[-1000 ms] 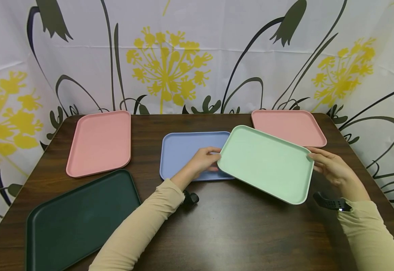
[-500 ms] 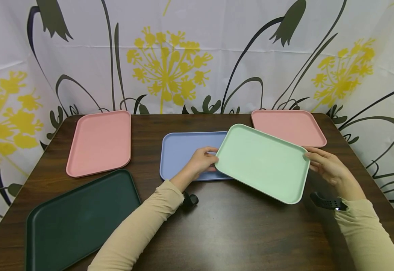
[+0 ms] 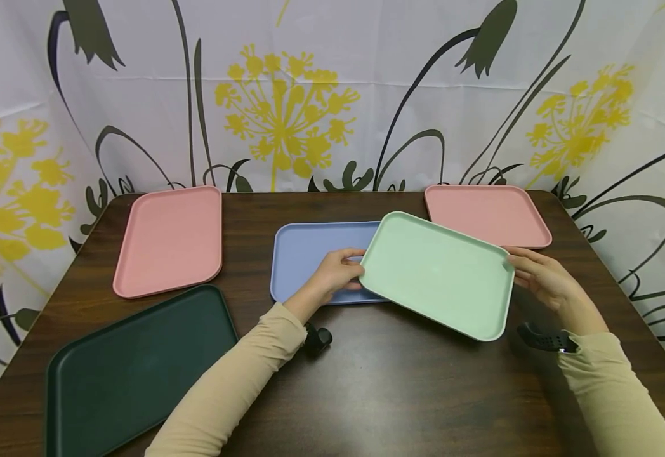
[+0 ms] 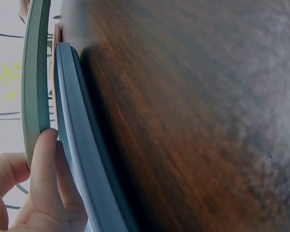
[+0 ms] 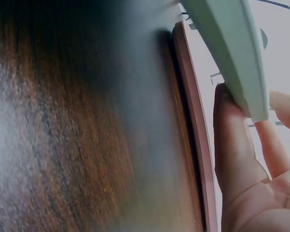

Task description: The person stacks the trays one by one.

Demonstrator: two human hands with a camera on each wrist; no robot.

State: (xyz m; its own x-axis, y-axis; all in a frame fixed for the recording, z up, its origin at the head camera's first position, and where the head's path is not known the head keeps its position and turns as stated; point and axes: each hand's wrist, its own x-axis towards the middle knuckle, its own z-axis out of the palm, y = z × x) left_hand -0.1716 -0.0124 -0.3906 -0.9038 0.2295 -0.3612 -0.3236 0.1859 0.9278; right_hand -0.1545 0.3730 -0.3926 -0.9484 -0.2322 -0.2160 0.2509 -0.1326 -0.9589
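A light green tray (image 3: 438, 276) is held in the air between both hands, its right end nearer the person. My left hand (image 3: 332, 276) pinches its left edge, thumb on one side and fingers beneath, as the left wrist view shows on the green rim (image 4: 36, 82). At the opposite end my right hand (image 3: 549, 285) grips the corner, fingers under the tray and thumb above. Below the green tray's left part lies a blue tray (image 3: 315, 247) on the table, partly covered from sight. A pink tray (image 3: 487, 212) lies behind, at the back right.
Another pink tray (image 3: 169, 244) lies at the back left of the dark wooden table (image 3: 378, 393). In front of it is a larger dark green tray (image 3: 138, 368), partly hidden by the left sleeve. A flowered curtain (image 3: 321, 114) hangs behind the table.
Both hands have shifted slightly to the left with the green tray between them. Its tilt looks about the same. The other trays have stayed in place.
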